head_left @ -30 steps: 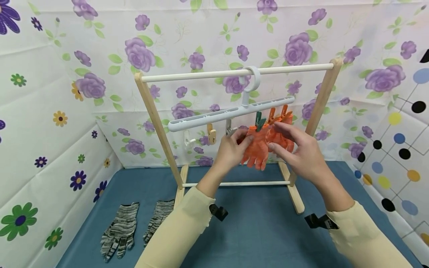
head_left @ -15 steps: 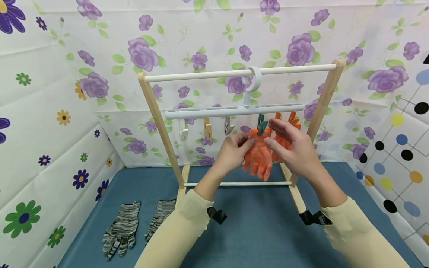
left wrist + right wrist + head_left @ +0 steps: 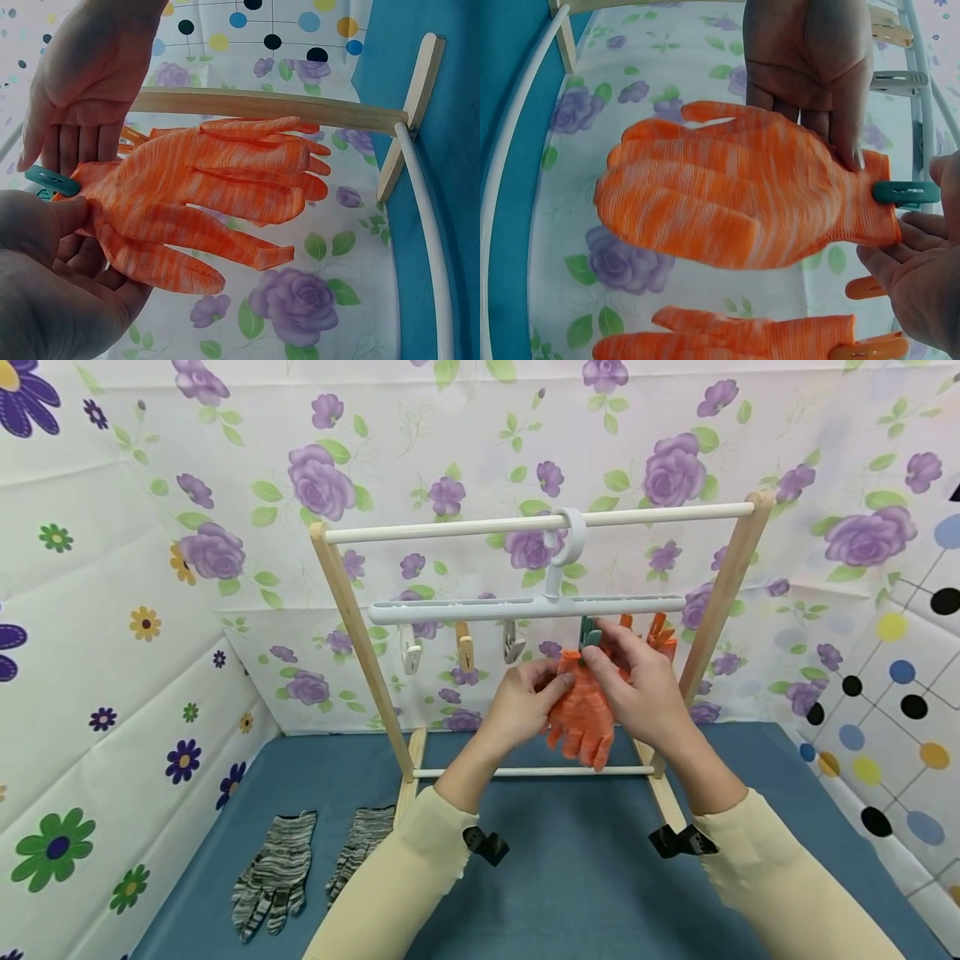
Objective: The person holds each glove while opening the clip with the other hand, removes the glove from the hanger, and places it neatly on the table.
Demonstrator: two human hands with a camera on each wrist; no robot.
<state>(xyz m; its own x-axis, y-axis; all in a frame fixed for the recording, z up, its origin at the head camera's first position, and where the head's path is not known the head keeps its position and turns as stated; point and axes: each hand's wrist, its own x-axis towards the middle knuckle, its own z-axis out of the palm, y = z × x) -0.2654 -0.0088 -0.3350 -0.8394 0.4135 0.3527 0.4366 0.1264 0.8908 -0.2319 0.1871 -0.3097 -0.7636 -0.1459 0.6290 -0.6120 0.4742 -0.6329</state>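
An orange knit glove point(image 3: 581, 710) hangs from a green clothespin point(image 3: 588, 635) under the grey hanger point(image 3: 487, 609). My left hand point(image 3: 517, 706) pinches the edge of the glove near its cuff; in the left wrist view the left thumb point(image 3: 67, 217) lies on the cuff. My right hand point(image 3: 637, 681) is at the cuff's other side, thumb and fingers spread around the clothespin. In the left wrist view the right fingers point(image 3: 71, 142) extend straight beside the cuff. A second orange glove point(image 3: 727, 337) hangs behind, partly hidden by my right hand in the head view.
A wooden rack point(image 3: 731, 585) carries the hanger on its white rod point(image 3: 450, 530). White, yellow and grey clothespins point(image 3: 465, 647) hang at the left. Orange clothespins point(image 3: 658, 631) hold the second glove. Two grey striped gloves point(image 3: 276, 868) lie on the blue table point(image 3: 555, 877).
The hanger has swung from a slant to nearly level, bringing the front glove slightly lower and closer. My right hand has moved left, up to the green clothespin. My left hand keeps its pinch.
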